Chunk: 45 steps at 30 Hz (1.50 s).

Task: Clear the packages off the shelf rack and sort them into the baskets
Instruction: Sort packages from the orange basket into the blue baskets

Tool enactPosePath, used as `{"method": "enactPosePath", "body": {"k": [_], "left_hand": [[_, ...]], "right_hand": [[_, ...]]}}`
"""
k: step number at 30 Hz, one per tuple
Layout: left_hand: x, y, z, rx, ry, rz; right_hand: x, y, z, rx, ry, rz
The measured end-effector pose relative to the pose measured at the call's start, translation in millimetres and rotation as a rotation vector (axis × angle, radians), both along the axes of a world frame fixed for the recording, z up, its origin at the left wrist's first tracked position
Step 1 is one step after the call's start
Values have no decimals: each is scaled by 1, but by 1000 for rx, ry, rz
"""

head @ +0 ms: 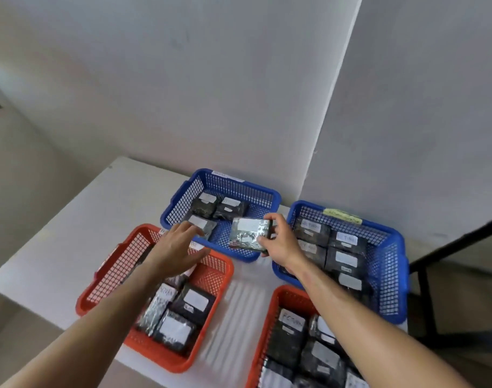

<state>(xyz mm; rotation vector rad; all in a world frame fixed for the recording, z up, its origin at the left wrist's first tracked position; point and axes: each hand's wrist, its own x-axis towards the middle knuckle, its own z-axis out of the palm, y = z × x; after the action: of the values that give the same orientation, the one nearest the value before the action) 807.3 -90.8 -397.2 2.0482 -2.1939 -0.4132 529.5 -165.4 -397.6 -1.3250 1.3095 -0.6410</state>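
Our right hand (278, 239) is clamped on a black package (249, 233) with a white label, thumb on the near edge and fingers over the far edge, holding it tilted above the right part of the far blue basket (180, 191). Our left hand (177, 245) hangs with its fingers spread and relaxed, gripping nothing, over the gap between that basket and the left orange basket (104, 275). Three packages already lie in the far blue basket, pushed to its back and left, so the floor under the held one looks free. To finish this step well, we judge that we should lower the package until it is flat on the mesh before letting go, label up like its neighbours, and set it beside them, not on top, so the labels stay readable. The left hand could steady the basket's rim if it slides on the white table (99, 197). Outward from there, the right blue basket (390, 275) holds two neat columns of packages, the left orange basket holds several in its near half, and the near orange basket (270, 317) at the bottom edge is well filled. A black frame (440, 247) stands at the right; we cannot tell whether it is the shelf rack.
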Motion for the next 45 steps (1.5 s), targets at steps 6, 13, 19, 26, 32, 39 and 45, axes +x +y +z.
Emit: {"method": "enactPosePath", "body": {"k": [6, 13, 19, 26, 32, 39, 45], "left_hand": [[67, -53, -51, 173, 20, -144], [109, -90, -102, 169, -124, -347], [117, -101, -123, 146, -109, -405], [115, -101, -125, 10, -89, -436], [114, -101, -125, -75, -60, -436], [113, -101, -125, -96, -78, -427], [114, -101, -125, -71, -82, -422]], "right_hand": [[72, -31, -39, 74, 290, -49], [112, -47, -88, 254, 396, -125], [118, -42, -109, 223, 584, -75], [124, -59, -110, 229, 708, 14], [147, -100, -111, 84, 675, -239], [167, -109, -121, 45, 665, -289], [155, -102, -124, 33, 648, -255]]}}
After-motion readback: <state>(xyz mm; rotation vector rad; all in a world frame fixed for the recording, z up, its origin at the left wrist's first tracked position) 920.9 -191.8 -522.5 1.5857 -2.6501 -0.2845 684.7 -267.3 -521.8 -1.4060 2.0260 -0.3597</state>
